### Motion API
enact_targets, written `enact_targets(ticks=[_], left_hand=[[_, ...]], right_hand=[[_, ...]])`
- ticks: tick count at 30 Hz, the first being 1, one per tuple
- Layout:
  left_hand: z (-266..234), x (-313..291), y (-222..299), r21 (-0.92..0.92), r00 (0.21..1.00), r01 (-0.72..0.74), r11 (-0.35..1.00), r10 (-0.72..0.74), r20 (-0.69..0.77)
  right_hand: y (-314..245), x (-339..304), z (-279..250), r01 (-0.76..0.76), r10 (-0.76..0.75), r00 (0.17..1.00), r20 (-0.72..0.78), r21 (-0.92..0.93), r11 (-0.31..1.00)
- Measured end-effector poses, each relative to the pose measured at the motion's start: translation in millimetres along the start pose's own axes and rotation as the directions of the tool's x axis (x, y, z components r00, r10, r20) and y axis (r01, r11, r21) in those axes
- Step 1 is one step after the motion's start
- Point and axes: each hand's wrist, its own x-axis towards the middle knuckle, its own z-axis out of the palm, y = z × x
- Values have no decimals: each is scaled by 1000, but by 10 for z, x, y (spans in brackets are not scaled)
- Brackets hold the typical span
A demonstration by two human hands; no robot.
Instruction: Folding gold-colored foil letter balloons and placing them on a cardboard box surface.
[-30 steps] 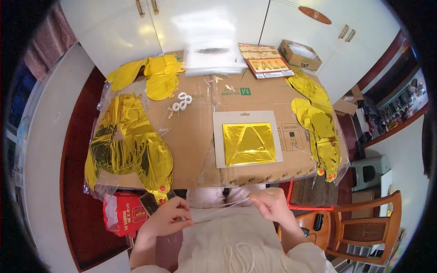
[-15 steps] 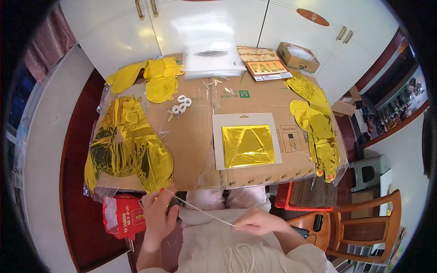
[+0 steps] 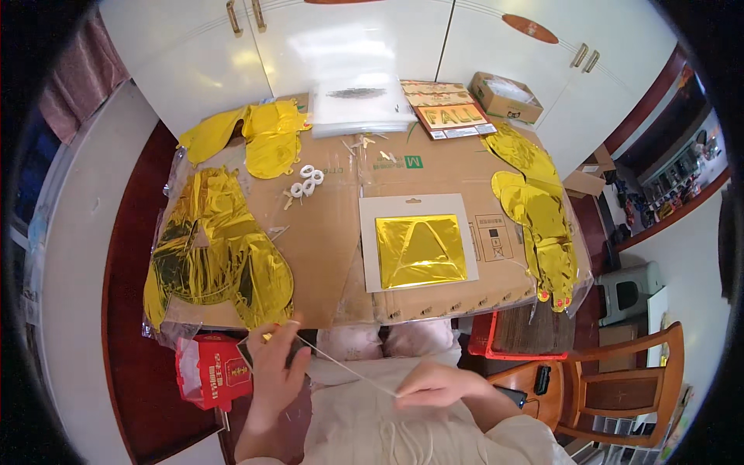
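Note:
Low in front of me, below the near edge of the cardboard, a thin white string (image 3: 353, 370) stretches between my two hands. My left hand (image 3: 273, 358) is closed around one end, close to the bottom of a large gold foil letter balloon (image 3: 213, 240). Something dark and shiny shows beside its fingers; what it is cannot be made out. At the other end my right hand (image 3: 438, 384) pinches the string. A grey card (image 3: 418, 203) with a folded gold foil balloon (image 3: 421, 252) on it lies on the cardboard ahead.
The cardboard sheet (image 3: 322, 240) carries white tape rolls (image 3: 308, 180), more gold foil balloons (image 3: 273, 138) (image 3: 542, 229), a stack of clear plastic bags (image 3: 362, 108) and printed cards (image 3: 452, 116). A small carton (image 3: 508, 97) stands behind. Below are a red bag (image 3: 221, 372), red tray (image 3: 480, 337) and wooden chair (image 3: 620, 387).
The string has gone from straight to slightly bowed. My left hand has turned a little, and my right hand has shifted only slightly.

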Motion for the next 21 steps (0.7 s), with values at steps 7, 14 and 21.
enact_targets(ticks=[7,14,21], left_hand=[[90,-191,-35,-955,951,295,-27,102,290],[281,53,52,-245,996,-63,967,76,42],[296,-116,198,-932,968,233,-278,-21,248]], right_hand=[[113,87,-178,-221,292,817,-498,198,955],[-24,129,2,60,-55,998,-41,123,991],[352,221,96,-211,183,940,-287,-70,975]])
